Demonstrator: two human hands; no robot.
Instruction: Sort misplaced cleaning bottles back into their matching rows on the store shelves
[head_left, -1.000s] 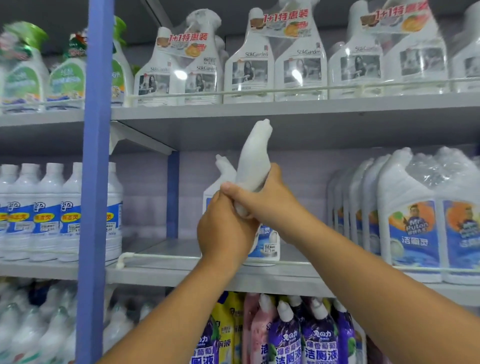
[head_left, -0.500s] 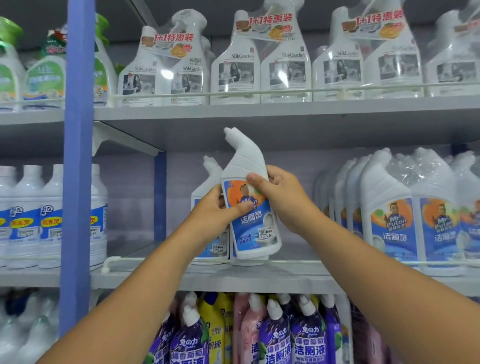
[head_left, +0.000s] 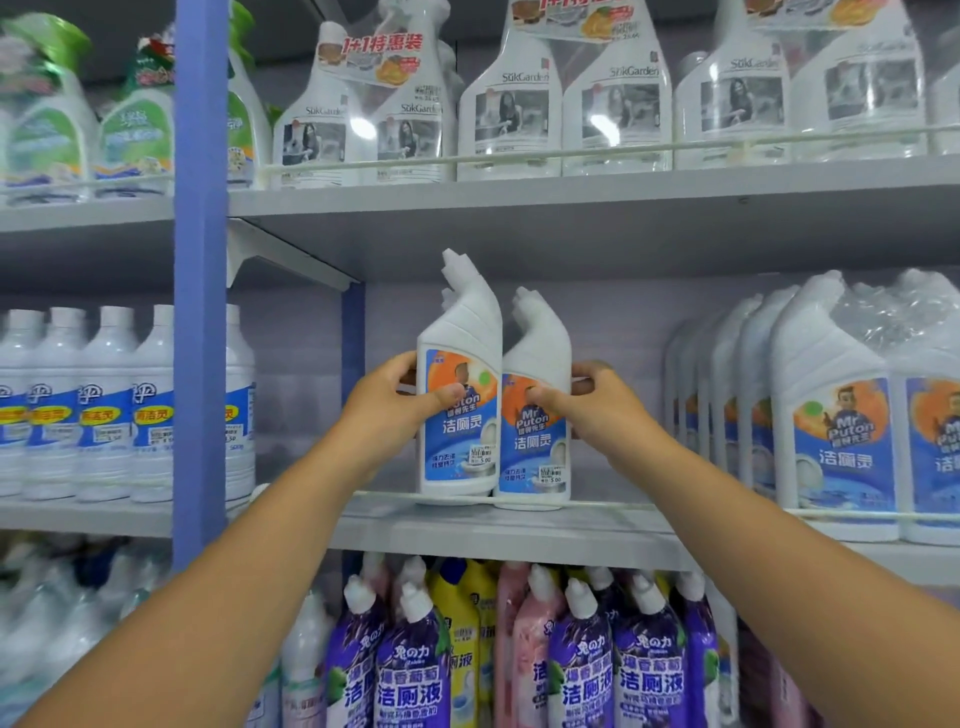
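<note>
Two white angled-neck toilet-cleaner bottles with blue and orange labels stand side by side on the middle shelf (head_left: 519, 525). My left hand (head_left: 387, 410) grips the left bottle (head_left: 460, 364), thumb across its label. My right hand (head_left: 597, 410) grips the right bottle (head_left: 537, 364), thumb on the front and fingers round its right side. Both bottles are upright, touching each other, labels facing me, just behind the shelf's front rail. A third neck of the same kind peeks from behind the left bottle.
Shrink-wrapped packs of the same cleaner (head_left: 836, 415) fill the shelf's right end. Round white bottles (head_left: 109, 405) stand left of the blue upright (head_left: 200, 291). Spray-bottle packs (head_left: 561, 98) line the shelf above; purple, pink and yellow bottles (head_left: 582, 665) crowd the one below.
The bottle I held tilted in both hands now stands upright on the shelf. My right hand has shifted to a second bottle beside it, while my left hand stays on the first.
</note>
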